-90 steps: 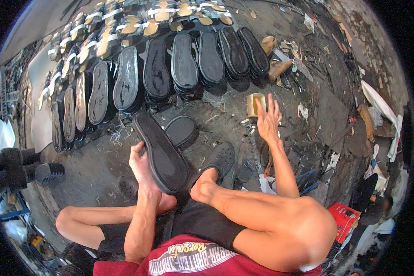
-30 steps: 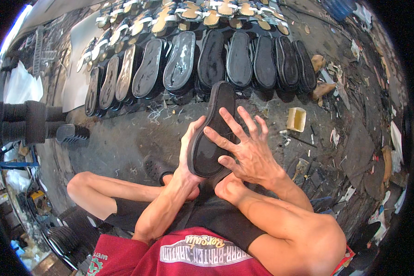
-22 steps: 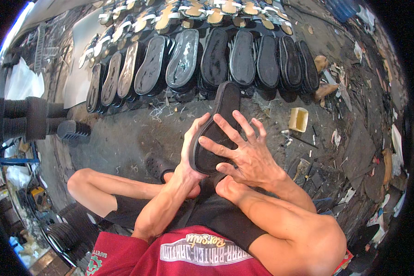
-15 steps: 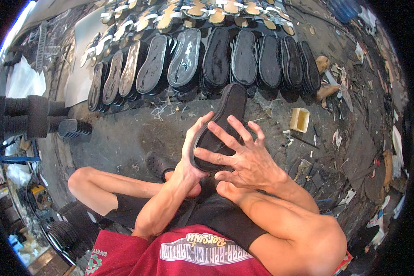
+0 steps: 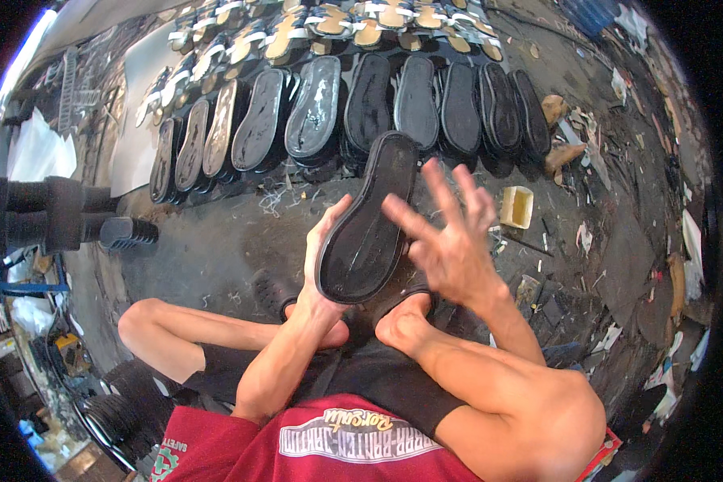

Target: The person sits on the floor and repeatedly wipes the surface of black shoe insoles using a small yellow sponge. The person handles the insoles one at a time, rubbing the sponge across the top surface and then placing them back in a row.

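A black shoe sole [image 5: 365, 229] rests in my left hand [image 5: 312, 261], toe end pointing away from me and its flat, rimmed face up. The left thumb lies along the sole's left edge, while the other fingers are hidden underneath. Just to the right of the sole is my right hand [image 5: 454, 253], fingers spread and slightly smeared by motion. Nothing shows in it, and one finger overlaps the sole's right edge in the picture; whether it touches cannot be made out.
Beyond the sole stands a row of stacked soles [image 5: 257, 120], some shiny and wet-looking. Sandals with tan footbeds [image 5: 285, 40] lie behind them. A small yellowish box [image 5: 516, 207] sits at the right, near scattered scraps. Dark stacks [image 5: 63, 213] and a smaller sole stack [image 5: 128, 232] are left.
My right hand has lifted off the sole's face and moved right, uncovering it. The sole has shifted slightly left, still in my left hand.
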### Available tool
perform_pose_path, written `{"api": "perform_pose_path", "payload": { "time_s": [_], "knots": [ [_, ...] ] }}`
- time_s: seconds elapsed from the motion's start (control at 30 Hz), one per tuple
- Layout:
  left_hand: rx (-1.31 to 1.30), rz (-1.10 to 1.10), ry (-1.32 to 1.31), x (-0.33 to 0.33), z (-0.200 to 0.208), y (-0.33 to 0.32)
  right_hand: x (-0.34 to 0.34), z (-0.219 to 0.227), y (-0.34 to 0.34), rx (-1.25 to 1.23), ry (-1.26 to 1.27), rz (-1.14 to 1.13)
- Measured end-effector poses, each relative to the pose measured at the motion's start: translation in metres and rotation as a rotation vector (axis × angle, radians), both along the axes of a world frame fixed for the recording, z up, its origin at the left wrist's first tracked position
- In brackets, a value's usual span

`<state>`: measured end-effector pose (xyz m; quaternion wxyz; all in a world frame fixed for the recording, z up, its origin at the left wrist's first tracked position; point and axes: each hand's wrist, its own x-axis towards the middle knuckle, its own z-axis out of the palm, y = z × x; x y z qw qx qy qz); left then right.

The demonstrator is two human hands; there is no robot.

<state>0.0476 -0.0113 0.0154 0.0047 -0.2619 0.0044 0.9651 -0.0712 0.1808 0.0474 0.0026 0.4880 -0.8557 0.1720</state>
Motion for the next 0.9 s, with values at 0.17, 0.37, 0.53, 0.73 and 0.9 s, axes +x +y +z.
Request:
{"api": "perform_pose_path", "payload": {
  "time_s": [0.17, 0.37, 0.53, 0.73, 0.9],
  "knots": [
    [0.104, 0.035, 0.141, -0.005, -0.01, 0.006, 0.032, -0.008, 0.003, -0.097, -0.083, 0.381],
    [-0.117, -0.058, 0.039, -0.048, -0.002, -0.004, -0.05, -0.009, 0.035, -0.635, -0.493, -0.477],
    [-0.168, -0.11, 0.223, -0.148, -0.043, -0.013, -0.045, -0.047, 0.084, -0.799, -0.614, -0.748],
    [-0.585, -0.302, 0.073, -0.279, -0.089, 0.009, -0.022, -0.072, 0.119, -0.779, -0.75, -0.957],
    [-1.024, -0.392, 0.061, -0.343, -0.13, 0.005, -0.023, -0.073, 0.131, -0.776, -0.796, -1.007]
  ]
}}
